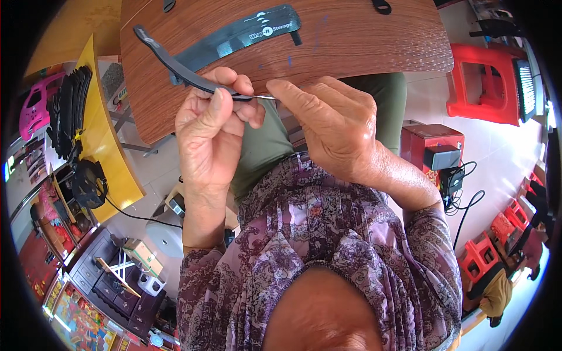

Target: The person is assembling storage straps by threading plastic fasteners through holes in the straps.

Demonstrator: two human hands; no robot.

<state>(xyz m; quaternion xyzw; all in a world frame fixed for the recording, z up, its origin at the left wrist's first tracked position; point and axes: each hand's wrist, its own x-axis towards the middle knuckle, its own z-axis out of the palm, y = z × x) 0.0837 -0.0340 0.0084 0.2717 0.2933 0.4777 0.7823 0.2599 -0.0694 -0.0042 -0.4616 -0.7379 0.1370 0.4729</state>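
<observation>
Wood-grain table [380, 44] cut off at top; red stool [508, 96] on pale flooring [426, 104]. Left hand [205, 134]: fingers pinching a dark strap [175, 70] above the table — right hand [336, 123]: fingers closed on a slim metal piece [266, 97], mostly hidden.

Strap [175, 69]: black, narrow, gently curved; one end pinched in the left hand [205, 126], remainder extending forward and left beyond it. Slender silvery piece [265, 97]: between both hands, at the right hand's [336, 120] fingertips; kind indeterminable.
</observation>
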